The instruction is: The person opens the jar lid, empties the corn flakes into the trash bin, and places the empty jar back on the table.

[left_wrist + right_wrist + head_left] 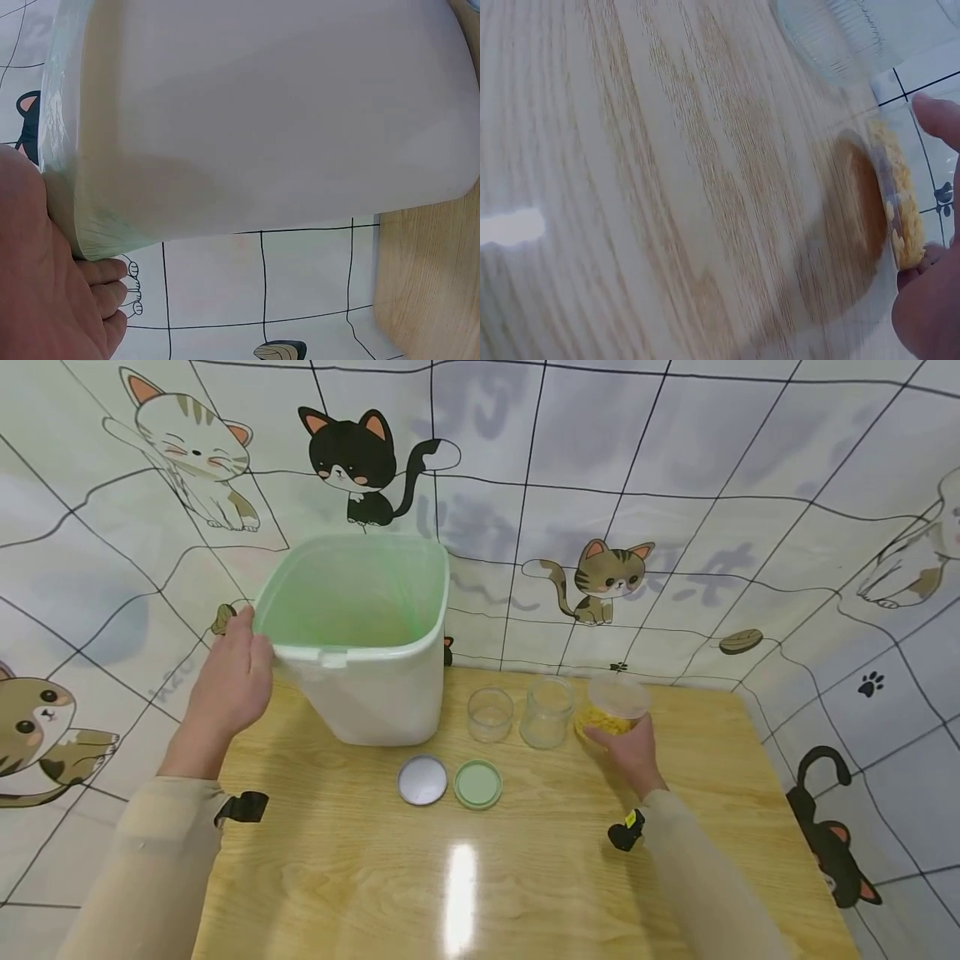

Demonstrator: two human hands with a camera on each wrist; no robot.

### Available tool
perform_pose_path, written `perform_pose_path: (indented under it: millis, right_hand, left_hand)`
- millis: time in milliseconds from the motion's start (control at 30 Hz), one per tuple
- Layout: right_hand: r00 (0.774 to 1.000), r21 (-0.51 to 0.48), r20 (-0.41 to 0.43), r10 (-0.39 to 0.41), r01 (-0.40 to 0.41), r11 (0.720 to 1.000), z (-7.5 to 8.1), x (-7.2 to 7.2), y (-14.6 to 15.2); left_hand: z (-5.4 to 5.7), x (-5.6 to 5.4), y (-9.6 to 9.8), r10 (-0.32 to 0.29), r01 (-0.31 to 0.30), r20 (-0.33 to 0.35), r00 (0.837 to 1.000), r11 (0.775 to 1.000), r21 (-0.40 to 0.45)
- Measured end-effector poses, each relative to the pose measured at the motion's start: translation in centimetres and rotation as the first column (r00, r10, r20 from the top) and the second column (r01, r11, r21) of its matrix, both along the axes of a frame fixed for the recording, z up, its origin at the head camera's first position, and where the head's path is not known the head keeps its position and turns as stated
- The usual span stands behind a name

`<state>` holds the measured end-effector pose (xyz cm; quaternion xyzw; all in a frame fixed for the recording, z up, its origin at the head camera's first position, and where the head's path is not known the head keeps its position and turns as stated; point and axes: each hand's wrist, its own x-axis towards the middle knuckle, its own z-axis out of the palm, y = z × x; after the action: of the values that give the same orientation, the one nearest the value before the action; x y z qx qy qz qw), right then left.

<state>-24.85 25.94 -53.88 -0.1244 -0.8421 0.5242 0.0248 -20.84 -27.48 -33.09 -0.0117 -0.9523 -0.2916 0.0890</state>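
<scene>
A tall white bin (367, 697) with a pale green liner folded over its rim stands at the back left of the table. My left hand (238, 672) holds it at the left front corner of the rim, fingers along its side; the left wrist view has the bin wall (262, 112) filling most of the frame. My right hand (632, 747) grips a clear round jar (618, 695) with small yellow pieces, like dry pasta (901, 202), in its bottom. Its base is close over the table, with a shadow beside it.
Left of the gripped jar stand a taller clear glass jar (547, 718) and a short clear jar (490, 717). In front lie a whitish round lid (422, 780) and a green round lid (477, 784). Cat-patterned sheeting (480, 510) rises behind the wooden table (360, 877).
</scene>
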Motion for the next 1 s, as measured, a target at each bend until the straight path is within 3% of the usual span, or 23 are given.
perform_pose_path:
  millis: [167, 433, 733, 833, 900, 1000]
  right_hand:
    - [0.996, 0.068, 0.085, 0.029, -0.035, 0.997, 0.9, 1.1, 1.0]
    - [0.988, 0.118, 0.067, 0.140, -0.147, 0.982, 1.1, 3.6, 2.8]
    - [0.970, 0.135, 0.070, 0.234, -0.242, 0.961, 1.0, 6.0, 3.4]
    - [0.959, 0.148, 0.073, 0.273, -0.281, 0.948, 1.0, 6.4, 3.5]
    - [0.949, 0.152, 0.079, 0.304, -0.313, 0.938, 0.9, 6.7, 3.5]
    - [0.932, 0.145, 0.083, 0.354, -0.363, 0.921, 0.9, 7.2, 3.3]
  left_hand:
    - [0.1, -0.1, 0.0, -0.007, 0.007, -0.009, 1.000, 1.000, 0.001]
    - [-0.3, 0.2, 0.0, -0.024, 0.027, -0.025, 0.999, 0.995, 0.094]
    - [-1.9, 1.0, -1.3, -0.013, 0.027, -0.059, 0.998, 0.973, 0.228]
    - [-3.4, 1.5, -2.3, 0.016, -0.015, -0.001, 1.000, 0.972, 0.235]
    - [-4.7, 1.9, -3.0, 0.022, -0.038, 0.080, 0.997, 0.978, 0.203]
    - [-7.3, 2.6, -3.8, -0.005, -0.022, 0.239, 0.971, 0.994, 0.108]
